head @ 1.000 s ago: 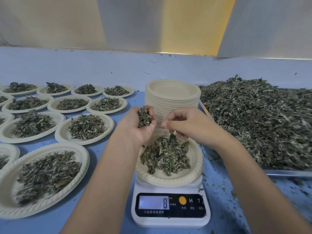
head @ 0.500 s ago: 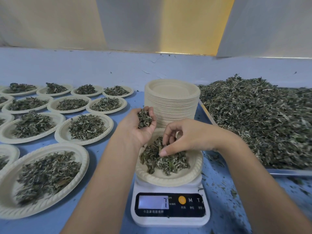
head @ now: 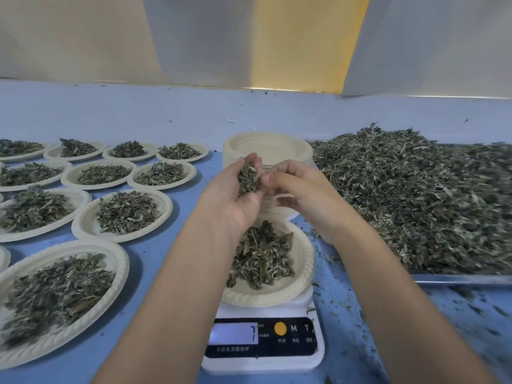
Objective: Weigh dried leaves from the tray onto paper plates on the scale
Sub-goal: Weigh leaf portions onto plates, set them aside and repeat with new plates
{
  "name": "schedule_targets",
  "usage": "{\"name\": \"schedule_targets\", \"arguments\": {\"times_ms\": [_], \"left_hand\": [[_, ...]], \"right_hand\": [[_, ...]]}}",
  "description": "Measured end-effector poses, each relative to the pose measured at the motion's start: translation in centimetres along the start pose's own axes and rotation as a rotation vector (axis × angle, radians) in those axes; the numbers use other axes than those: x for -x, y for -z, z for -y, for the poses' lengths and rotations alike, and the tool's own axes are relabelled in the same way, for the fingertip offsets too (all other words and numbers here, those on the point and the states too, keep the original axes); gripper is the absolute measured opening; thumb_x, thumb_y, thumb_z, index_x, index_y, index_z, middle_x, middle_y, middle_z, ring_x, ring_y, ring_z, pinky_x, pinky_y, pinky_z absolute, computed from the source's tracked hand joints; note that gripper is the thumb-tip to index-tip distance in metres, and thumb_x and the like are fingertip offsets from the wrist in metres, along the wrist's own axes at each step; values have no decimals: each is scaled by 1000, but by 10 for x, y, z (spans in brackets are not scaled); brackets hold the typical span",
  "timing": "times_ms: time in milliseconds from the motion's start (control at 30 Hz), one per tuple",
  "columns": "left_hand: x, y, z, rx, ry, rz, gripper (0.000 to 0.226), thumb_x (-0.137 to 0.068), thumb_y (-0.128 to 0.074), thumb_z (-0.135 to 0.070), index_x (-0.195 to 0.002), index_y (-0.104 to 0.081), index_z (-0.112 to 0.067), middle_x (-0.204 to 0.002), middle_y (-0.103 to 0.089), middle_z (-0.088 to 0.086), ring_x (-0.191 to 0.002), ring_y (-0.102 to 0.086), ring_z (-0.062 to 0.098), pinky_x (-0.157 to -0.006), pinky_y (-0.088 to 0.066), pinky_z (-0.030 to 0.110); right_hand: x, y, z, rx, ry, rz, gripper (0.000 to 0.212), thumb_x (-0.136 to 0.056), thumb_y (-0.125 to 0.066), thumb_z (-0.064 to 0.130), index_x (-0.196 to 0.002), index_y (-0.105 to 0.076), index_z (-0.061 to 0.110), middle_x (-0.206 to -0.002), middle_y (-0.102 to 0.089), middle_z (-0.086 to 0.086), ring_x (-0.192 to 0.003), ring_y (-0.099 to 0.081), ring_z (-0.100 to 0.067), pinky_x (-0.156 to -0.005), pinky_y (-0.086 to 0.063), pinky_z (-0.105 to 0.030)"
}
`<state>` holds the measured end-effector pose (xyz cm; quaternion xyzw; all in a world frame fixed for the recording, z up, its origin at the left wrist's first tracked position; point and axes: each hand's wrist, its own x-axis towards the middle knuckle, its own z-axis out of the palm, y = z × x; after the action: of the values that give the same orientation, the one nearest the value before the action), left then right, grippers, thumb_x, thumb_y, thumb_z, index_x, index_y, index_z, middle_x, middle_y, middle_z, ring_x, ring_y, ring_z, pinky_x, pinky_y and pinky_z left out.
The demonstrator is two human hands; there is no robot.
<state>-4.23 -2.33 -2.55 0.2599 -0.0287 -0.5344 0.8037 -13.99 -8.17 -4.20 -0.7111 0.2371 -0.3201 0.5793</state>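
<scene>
Above the scale [head: 262, 358], our left hand [head: 235, 206] cups dried leaves [head: 248, 178]; our right hand [head: 303, 195], touching it, pinches some. The paper plate [head: 306, 259] sits directly beneath them on the scale, with the tray [head: 457, 279] to the scale's right.

Scale [head: 263, 365] nearest, plate [head: 303, 261] on it (stack [head: 267, 146] behind), tray [head: 457, 279] right, filled plates [head: 167, 209] left.

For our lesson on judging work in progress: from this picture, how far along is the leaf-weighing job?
Done: many filled plates lie on the left. In hand: the plate on the scale holds leaves, the display reads 7; the left hand cups a handful of leaves, the right hand touching it. Left: a big pile on the tray and a stack of empty plates.
</scene>
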Motion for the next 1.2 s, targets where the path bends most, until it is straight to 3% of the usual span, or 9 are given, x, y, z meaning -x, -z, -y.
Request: {"name": "schedule_targets", "arguments": {"times_ms": [200, 367, 567, 667, 800, 933, 1033, 1133, 1200], "left_hand": [[-7, -44, 33, -147, -38, 30, 27, -100, -40, -12, -77, -52, -5, -67, -47, 7, -54, -41, 14, -34, -35, 12], [-22, -58, 85, -228, 115, 38, 33, -98, -41, -26, -70, -47, -10, -61, -48, 7, -54, -41, 16, -41, -34, 16], [-35, -58, 140, -93, 277, 26, 43, -95, -40, -43, -102, -53, -3, -110, -53, 17, -89, -51, 24, -75, -42, 30], [-36, -58, 158, -165, 318, 55, 54, -94, -41, -49, -115, -55, -1, -135, -45, 18, -116, -50, 28, -102, -39, 41], [-32, -57, 165, -402, 275, 119, 57, -96, -30, -52, -132, -52, -13, -153, -28, 6, -141, -24, 23, -115, -17, 48], [-32, -54, 163, -551, 180, 143, 55, -98, -24, -50, -129, -57, -18, -153, -29, 1, -144, -14, 12, -115, -5, 41], [-32, -52, 158, -575, 157, 152, 53, -99, -24, -47, -127, -57, -19, -152, -32, 3, -143, -19, 14, -115, 0, 41], [-33, -49, 153, -528, 154, 149, 49, -99, -29, -42, -130, -54, -12, -145, -43, 6, -129, -44, 16, -116, -17, 37], [-31, -46, 150, -490, 169, 157, 47, -99, -33, -39, -129, -53, -8, -129, -56, 4, -107, -57, 13, -100, -39, 28]], "right_hand": [[-1, 14, 3, -649, -36, -303, 23, -91, -46, 13, -72, -59, 11, -61, -60, 2, -53, -54, -9, -55, -45, -21], [4, 56, -6, -790, -174, -495, 28, -94, -43, 27, -107, -59, 7, -82, -58, -3, -66, -48, -12, -57, -41, -22], [16, 100, -25, -778, -234, -689, 40, -96, -39, 22, -127, -53, 1, -125, -60, -12, -72, -51, -11, -61, -38, -22], [21, 112, -33, -606, -256, -805, 27, -95, -41, 20, -108, -61, 6, -118, -64, -8, -95, -54, -15, -85, -37, -28], [26, 120, -40, -384, -180, -875, 33, -97, -39, 22, -117, -62, 11, -109, -65, 2, -95, -55, -7, -85, -33, -21], [26, 122, -43, -260, -143, -912, 29, -95, -40, 21, -107, -66, 17, -108, -67, 5, -92, -57, -3, -72, -32, -18], [24, 120, -45, -234, -107, -930, 25, -93, -42, 13, -98, -65, 19, -105, -68, 4, -99, -61, -9, -82, -41, -22], [22, 114, -45, -327, -65, -907, 24, -94, -42, 6, -100, -65, 13, -105, -68, -2, -101, -64, -12, -86, -51, -24], [21, 107, -44, -380, -19, -879, 25, -95, -40, 1, -102, -63, 8, -104, -67, -6, -97, -66, -15, -80, -56, -22]]}}
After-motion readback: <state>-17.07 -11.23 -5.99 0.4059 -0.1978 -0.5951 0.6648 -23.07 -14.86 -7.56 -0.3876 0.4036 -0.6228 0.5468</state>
